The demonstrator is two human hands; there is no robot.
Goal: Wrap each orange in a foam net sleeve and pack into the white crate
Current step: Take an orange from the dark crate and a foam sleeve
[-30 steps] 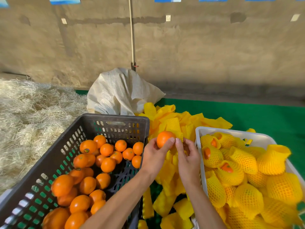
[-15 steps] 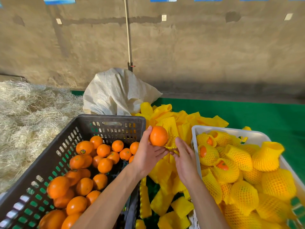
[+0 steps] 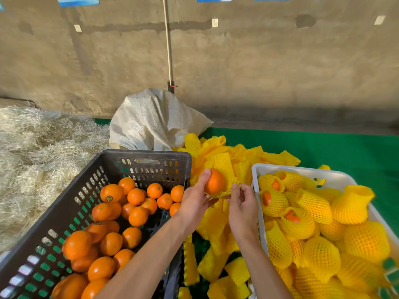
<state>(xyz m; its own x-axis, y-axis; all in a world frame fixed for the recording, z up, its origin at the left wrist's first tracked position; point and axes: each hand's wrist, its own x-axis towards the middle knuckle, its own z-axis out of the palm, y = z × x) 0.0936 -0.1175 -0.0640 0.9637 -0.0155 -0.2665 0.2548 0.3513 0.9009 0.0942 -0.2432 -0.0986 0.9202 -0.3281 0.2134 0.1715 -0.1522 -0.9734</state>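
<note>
Head view, what's in hand?
— Left hand (image 3: 194, 203) grips the orange (image 3: 214, 181), thumb on top, above the loose sleeve pile (image 3: 218, 223) between the crates. Right hand (image 3: 243, 205) pinches the foam net sleeve (image 3: 224, 190) cupping its underside.
— Advice?
— Hold the fruit steady and stretch the mouth evenly upward.
— Containers?
— Black crate (image 3: 121, 156), left, holds bare oranges; white crate (image 3: 287, 169), right, holds wrapped ones.
</note>
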